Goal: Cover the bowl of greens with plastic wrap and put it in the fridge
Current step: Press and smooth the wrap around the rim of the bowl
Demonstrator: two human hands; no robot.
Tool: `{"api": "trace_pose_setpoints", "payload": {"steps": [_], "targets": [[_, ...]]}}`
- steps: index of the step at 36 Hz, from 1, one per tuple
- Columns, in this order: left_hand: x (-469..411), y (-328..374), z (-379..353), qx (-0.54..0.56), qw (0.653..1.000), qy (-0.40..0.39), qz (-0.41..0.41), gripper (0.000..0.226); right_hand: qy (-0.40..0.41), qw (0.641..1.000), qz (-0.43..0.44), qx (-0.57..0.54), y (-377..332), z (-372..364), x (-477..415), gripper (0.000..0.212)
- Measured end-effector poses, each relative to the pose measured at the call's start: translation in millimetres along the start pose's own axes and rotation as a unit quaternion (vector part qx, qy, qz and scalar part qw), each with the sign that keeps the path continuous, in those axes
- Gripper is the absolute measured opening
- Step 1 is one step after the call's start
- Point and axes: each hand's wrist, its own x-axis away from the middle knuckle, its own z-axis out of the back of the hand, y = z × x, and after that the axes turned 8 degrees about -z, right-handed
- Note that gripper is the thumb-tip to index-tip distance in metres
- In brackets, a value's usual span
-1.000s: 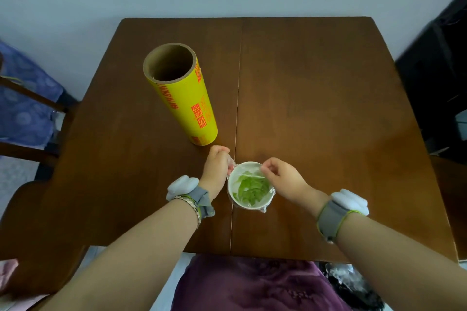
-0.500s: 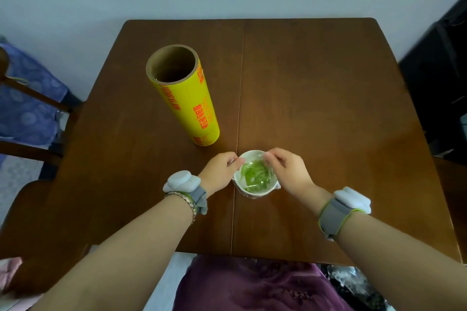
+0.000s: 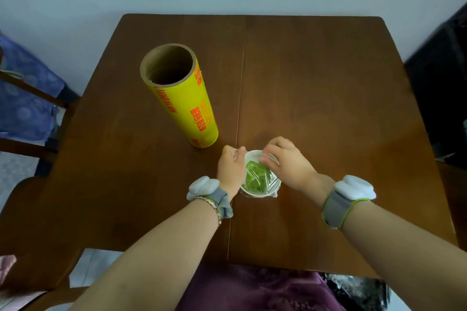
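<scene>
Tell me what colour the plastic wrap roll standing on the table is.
Yellow with red-orange lettering, seen in the head view: plastic wrap roll.

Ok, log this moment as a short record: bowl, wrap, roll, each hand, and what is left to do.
bowl: white bowl of greens, on the table near its front edge
wrap: clear plastic wrap lies over the bowl, wrinkled, bunched at the right side
roll: yellow roll upright, behind and left of the bowl
left hand: left hand against the bowl's left side
right hand: right hand over the rim, fingers pressing the wrap
left to do: finish sealing; fridge not in view
</scene>
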Motion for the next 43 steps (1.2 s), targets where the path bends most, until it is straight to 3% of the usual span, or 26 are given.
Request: {"api": "trace_pose_setpoints", "payload": {"steps": [6,11,19,28,35,39,42,43], "targets": [[-1.3,10.2,-21.8,0.042,0.99,0.13,-0.03,0.031,0.051,0.995,-0.067,-0.051,-3.8,-4.9,-7.5,0.024],[-7.1,12.1,-26.6,0.031,0.986,0.162,-0.028,0.023,0.111,0.983,-0.12,-0.086,-10.1,-12.7,-15.0,0.028],[-6.8,-2.6,-20.8,-0.015,0.978,0.199,-0.054,0.03,0.123,0.965,-0.187,-0.134,-10.3,-25.1,-13.9,0.026],[-0.6,-12.8,-23.9,-0.037,0.974,0.222,-0.028,0.022,0.157,0.893,-0.318,-0.278,-17.5,-48.6,-20.0,0.023],[-10.5,-4.7,-28.9,0.008,0.97,0.24,0.04,0.043,0.166,0.849,-0.346,-0.362,-9.0,-60.3,-16.4,0.021],[-21.9,-3.0,-17.2,0.005,0.97,0.17,0.172,0.042,0.123,0.845,-0.351,-0.385,-8.1,-52.0,-21.7,0.025],[-27.6,3.3,-1.9,0.01,0.971,0.054,0.233,0.006,0.04,0.827,-0.382,-0.412,-4.2,-41.5,-29.2,0.02],[-27.7,3.1,2.0,-0.002,0.969,0.016,0.245,0.025,0.009,0.822,-0.387,-0.416,-2.7,-38.9,-29.7,0.019]]}}
